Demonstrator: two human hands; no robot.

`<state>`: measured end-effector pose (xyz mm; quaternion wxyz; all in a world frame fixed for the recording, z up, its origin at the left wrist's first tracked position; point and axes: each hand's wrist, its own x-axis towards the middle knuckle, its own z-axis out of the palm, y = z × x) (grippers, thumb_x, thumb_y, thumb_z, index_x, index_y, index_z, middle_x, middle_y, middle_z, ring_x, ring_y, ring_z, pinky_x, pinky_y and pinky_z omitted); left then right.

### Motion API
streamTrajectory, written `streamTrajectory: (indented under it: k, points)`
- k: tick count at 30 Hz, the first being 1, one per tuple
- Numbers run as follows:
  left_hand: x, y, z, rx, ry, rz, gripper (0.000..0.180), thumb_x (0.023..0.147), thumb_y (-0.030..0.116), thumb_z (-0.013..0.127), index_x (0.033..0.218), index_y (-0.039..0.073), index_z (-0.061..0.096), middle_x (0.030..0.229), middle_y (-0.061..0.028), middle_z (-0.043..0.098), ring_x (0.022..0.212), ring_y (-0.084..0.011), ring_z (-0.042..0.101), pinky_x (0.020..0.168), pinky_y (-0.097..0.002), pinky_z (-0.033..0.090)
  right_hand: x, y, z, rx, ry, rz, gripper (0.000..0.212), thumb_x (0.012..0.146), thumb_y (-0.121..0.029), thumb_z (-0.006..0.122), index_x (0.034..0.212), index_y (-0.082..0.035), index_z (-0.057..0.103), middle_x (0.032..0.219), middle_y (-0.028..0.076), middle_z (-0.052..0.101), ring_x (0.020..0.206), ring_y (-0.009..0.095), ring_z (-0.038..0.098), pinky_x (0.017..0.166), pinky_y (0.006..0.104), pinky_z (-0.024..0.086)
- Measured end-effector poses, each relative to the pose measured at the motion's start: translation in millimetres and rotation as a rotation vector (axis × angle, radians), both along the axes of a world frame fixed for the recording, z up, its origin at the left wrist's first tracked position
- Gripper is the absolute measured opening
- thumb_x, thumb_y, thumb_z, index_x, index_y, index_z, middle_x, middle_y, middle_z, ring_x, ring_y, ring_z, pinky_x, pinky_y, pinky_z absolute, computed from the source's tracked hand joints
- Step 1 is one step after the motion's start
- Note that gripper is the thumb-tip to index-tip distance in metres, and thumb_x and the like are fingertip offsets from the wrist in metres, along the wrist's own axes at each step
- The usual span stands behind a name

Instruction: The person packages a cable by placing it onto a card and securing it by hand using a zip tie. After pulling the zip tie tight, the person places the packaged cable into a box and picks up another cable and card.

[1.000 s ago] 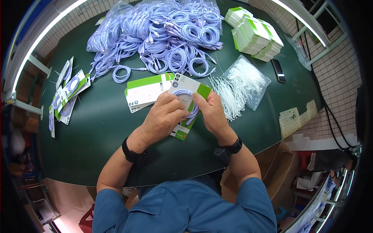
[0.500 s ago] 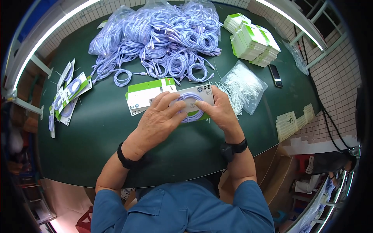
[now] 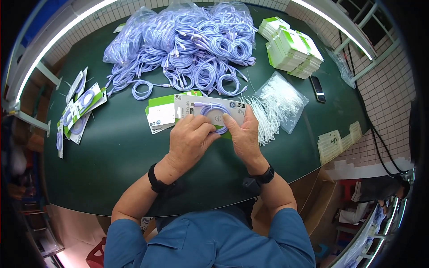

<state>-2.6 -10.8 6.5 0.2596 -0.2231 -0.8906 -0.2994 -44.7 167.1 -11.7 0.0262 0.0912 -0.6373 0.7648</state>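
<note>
at the middle of the dark green desk [image 3: 111, 147], just ahead of your body, both of your hands meet on a white backing card [image 3: 210, 109] with a coiled lilac cable [image 3: 214, 117] lying against its face. your left hand [image 3: 190, 138] covers the card's lower left part, fingers curled down and pressed onto the coil's lower edge, so the cable sits right under and just beyond your fingertips. your right hand [image 3: 243, 134] rests on the card's lower right part, its forefinger stretched out flat over the coil's right side and the other fingers wrapped round the card's edge; both hands are pressing on card and cable together, neither one spread free. the card lies level, its long side running left to right, with its upper half clear of your fingers. touching it on the left, partly under it, is a short stack of green and white cards [image 3: 161, 114]. beyond the card, near the far rim, lies a big heap of coiled lilac cables [image 3: 192, 49], some in clear bags. to the right of your right hand, close by, a clear bag of white ties [image 3: 279, 105]. farther off to the right stand piles of folded green and white cards [image 3: 290, 47], and a dark phone [image 3: 317, 88] beside them. well off to your left, finished carded cables [image 3: 76, 111] lie fanned out.
</note>
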Motion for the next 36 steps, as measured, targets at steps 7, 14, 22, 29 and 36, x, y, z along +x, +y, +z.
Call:
streamTrajectory:
  k: [7, 14, 22, 29, 36]
  points:
    - [-4, 2, -9, -0.014, -0.002, 0.017, 0.026, 0.074, 0.015, 0.089, 0.092, 0.008, 0.071, 0.094, -0.0031, 0.068, 0.084, -0.0276, 0.062, 0.074, -0.0416, 0.051, -2, 2, -7, 0.153, 0.003, 0.022, 0.025, 0.102, -0.006, 0.071, 0.121, 0.0, 0.056, 0.114, 0.008, 0.07, 0.101, 0.012, 0.067, 0.089, 0.03, 0.057]
    - [-7, -6, -2, 0.211, 0.188, 0.042, 0.034, 0.08, 0.011, 0.087, 0.108, 0.006, 0.069, 0.106, -0.0077, 0.067, 0.093, -0.0261, 0.064, 0.082, -0.0393, 0.054, -3, 3, -2, -0.068, -0.001, -0.071, 0.031, 0.101, -0.007, 0.072, 0.126, 0.001, 0.056, 0.121, 0.011, 0.07, 0.108, 0.016, 0.069, 0.096, 0.0329, 0.057]
    - [4, 7, -23, 1.213, -0.442, -0.025, 0.044, 0.093, 0.01, 0.079, 0.129, 0.001, 0.057, 0.125, -0.0113, 0.065, 0.103, -0.0174, 0.065, 0.089, -0.0307, 0.056, 4, -10, 0, -0.486, -0.102, 0.018, 0.038, 0.098, -0.005, 0.078, 0.126, 0.0, 0.053, 0.121, 0.011, 0.069, 0.108, 0.016, 0.068, 0.099, 0.0318, 0.055]
    - [-13, -4, -18, 1.356, -0.505, -0.037, 0.04, 0.098, 0.006, 0.071, 0.133, -0.004, 0.056, 0.125, -0.0125, 0.069, 0.11, -0.0172, 0.069, 0.091, -0.0313, 0.058, 13, -15, -11, -0.229, -0.114, 0.144, 0.047, 0.096, -0.006, 0.078, 0.134, 0.0, 0.052, 0.132, 0.014, 0.064, 0.118, 0.02, 0.065, 0.102, 0.0345, 0.053]
    - [-12, -27, -5, 0.942, -0.584, -0.016, 0.033, 0.097, 0.004, 0.068, 0.128, -0.005, 0.063, 0.119, -0.0128, 0.074, 0.106, -0.0179, 0.071, 0.092, -0.0326, 0.058, 6, -10, 8, 0.547, 0.622, -0.236, 0.058, 0.088, -0.009, 0.085, 0.137, -0.003, 0.054, 0.14, 0.021, 0.057, 0.123, 0.029, 0.063, 0.1, 0.0379, 0.053]
